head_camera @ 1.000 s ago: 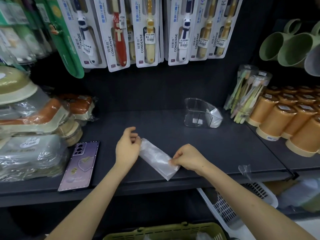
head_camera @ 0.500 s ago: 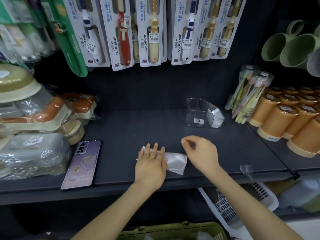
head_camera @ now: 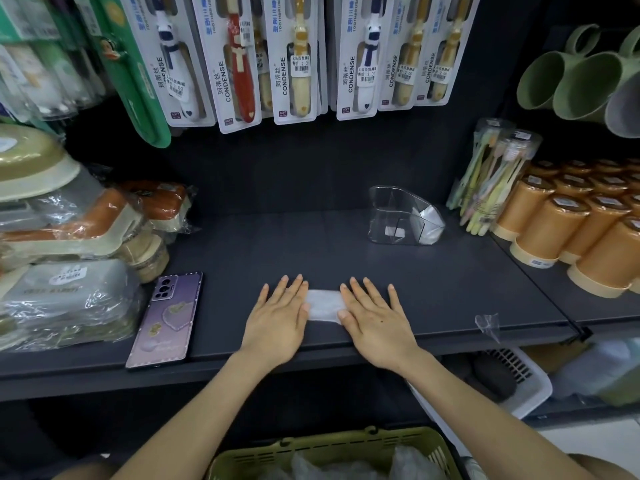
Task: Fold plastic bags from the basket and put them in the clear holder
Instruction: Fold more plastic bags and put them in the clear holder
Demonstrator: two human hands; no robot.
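Both hands flat on the dark shelf (head_camera: 346, 244), fingers straight. Left hand (head_camera: 277, 313) and right hand (head_camera: 374, 315) press the two ends of a folded plastic bag (head_camera: 323, 304) near the shelf's front edge; only its middle shows between them. Clear holder (head_camera: 398, 216) sits further back to the right, one folded bag inside. Green basket (head_camera: 329, 452) below, bags in it. Purple phone (head_camera: 166, 317) left of the hands.
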